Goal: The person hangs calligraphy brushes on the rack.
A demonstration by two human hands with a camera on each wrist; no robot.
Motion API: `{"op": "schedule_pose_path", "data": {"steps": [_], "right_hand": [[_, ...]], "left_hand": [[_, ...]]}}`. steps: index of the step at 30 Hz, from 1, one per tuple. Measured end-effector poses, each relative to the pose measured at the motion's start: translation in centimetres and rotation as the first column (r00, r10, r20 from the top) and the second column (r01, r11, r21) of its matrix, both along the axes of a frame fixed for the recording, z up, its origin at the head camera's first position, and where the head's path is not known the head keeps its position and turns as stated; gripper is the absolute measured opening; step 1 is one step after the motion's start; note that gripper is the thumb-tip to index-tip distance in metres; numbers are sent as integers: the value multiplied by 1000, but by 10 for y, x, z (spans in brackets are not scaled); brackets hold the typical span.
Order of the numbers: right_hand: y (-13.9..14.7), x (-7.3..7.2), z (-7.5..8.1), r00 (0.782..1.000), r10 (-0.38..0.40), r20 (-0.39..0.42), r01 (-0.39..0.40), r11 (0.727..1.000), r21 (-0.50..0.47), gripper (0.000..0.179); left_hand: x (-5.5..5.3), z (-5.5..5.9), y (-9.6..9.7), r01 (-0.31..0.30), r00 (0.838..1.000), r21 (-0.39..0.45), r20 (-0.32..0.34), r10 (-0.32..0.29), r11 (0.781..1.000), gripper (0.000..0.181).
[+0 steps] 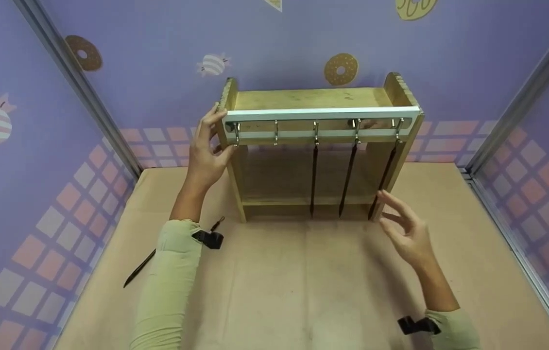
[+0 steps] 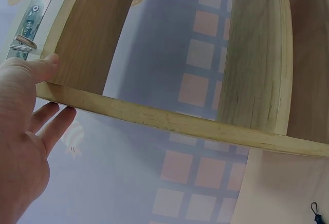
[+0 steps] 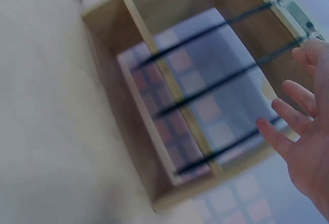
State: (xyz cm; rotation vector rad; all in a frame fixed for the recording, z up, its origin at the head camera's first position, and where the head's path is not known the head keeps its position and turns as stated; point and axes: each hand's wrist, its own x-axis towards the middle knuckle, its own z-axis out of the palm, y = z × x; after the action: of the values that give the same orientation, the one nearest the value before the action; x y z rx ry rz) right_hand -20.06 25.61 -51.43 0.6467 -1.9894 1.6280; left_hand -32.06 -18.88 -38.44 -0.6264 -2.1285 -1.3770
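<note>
A wooden shelf rack (image 1: 313, 201) stands upright, with a white rail (image 1: 320, 114) bearing several metal hooks across its upper front. My left hand (image 1: 207, 154) grips the rack's left side panel near the top, thumb in front and fingers behind, as the left wrist view also shows. Three slim black pointed sticks, perhaps brushes, hang from hooks; the middle one (image 1: 348, 180) hangs between the left stick (image 1: 314, 180) and the right stick (image 1: 384, 180). Close to the right stick's lower end is my right hand (image 1: 408, 238), fingers spread and holding nothing.
Another black stick (image 1: 139, 268) with a cord loop lies on the table at left, partly hidden under my left forearm. Purple patterned walls (image 1: 274, 43) with metal corner posts enclose the table (image 1: 279, 301). The rack stands near the back wall.
</note>
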Motion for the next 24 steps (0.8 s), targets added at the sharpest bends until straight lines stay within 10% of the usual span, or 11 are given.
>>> {"op": "schedule_pose_path", "data": {"steps": [24], "right_hand": [[70,-20,91,972,-167,-164,174,984,29,59]], "left_hand": [[2,2,1,-17,1000,-21,10,17,1000,70]]}}
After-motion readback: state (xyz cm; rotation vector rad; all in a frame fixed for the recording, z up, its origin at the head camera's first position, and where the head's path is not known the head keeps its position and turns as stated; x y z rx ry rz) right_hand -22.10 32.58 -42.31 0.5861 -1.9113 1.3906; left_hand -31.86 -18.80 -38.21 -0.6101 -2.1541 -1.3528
